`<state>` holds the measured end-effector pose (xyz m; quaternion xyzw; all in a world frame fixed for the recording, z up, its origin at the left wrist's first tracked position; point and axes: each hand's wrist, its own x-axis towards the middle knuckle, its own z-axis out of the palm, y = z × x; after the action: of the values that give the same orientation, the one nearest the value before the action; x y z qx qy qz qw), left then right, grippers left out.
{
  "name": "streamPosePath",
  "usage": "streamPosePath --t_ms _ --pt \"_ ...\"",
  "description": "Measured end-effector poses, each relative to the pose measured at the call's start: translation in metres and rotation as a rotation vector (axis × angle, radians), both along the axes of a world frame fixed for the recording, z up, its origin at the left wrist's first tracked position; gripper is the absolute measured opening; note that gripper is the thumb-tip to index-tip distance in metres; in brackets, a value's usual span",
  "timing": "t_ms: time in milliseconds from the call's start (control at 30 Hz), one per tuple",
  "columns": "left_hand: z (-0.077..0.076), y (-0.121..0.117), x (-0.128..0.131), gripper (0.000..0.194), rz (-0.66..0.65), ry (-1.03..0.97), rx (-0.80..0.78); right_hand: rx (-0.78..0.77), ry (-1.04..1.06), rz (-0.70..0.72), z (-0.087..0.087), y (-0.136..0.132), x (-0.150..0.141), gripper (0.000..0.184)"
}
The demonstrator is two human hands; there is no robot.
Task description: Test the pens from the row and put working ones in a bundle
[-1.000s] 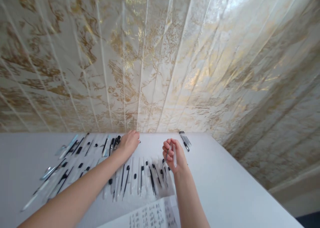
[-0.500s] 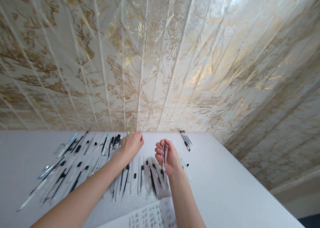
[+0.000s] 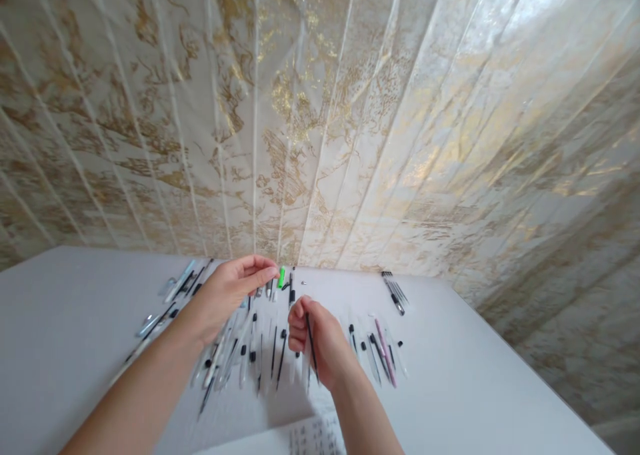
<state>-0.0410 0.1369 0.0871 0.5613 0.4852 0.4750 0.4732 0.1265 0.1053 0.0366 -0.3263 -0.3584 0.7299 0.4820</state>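
My right hand (image 3: 315, 342) is closed around a thin dark pen refill (image 3: 311, 348), which points down past the palm above the rows of pen parts. Up and to the left, my left hand (image 3: 240, 285) has thumb and fingers pressed together; whatever they pinch is too small to make out. Just right of those fingertips lies a bright green pen or cap (image 3: 281, 277). Between the hands, a black pen piece (image 3: 292, 290) rests on the table. Below them spread clear barrels, dark refills and black caps (image 3: 283, 334), partly hidden by my forearms.
A neat group of pens (image 3: 395, 293) lies at the back right of the white table (image 3: 465, 368). In the right-hand cluster is a pink pen (image 3: 386, 353). A sheet with handwriting (image 3: 270, 440) sits at the front. A gold-patterned curtain (image 3: 310, 122) hangs behind.
The view has shifted left. My left hand has turned and its fingers now pinch beside the green piece. My right hand has come nearer to the left; a dark refill now shows in it.
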Motion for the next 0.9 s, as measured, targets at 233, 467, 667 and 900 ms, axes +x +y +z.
streamPosePath --t_ms 233,467,667,900 --pt "0.003 -0.005 0.0 0.028 -0.085 -0.116 -0.042 0.219 -0.333 -0.02 0.005 -0.014 -0.007 0.043" --pt "0.002 -0.009 0.005 0.021 -0.157 -0.182 -0.06 0.542 -0.714 -0.075 0.023 -0.023 -0.007 0.033" --pt "0.01 -0.016 0.004 0.013 -0.235 -0.263 -0.119 0.526 -0.597 -0.136 0.024 -0.021 -0.002 0.031" --pt "0.015 -0.024 0.012 0.03 -0.396 0.005 -0.103 0.437 -0.45 -0.126 0.025 -0.018 0.002 0.04"
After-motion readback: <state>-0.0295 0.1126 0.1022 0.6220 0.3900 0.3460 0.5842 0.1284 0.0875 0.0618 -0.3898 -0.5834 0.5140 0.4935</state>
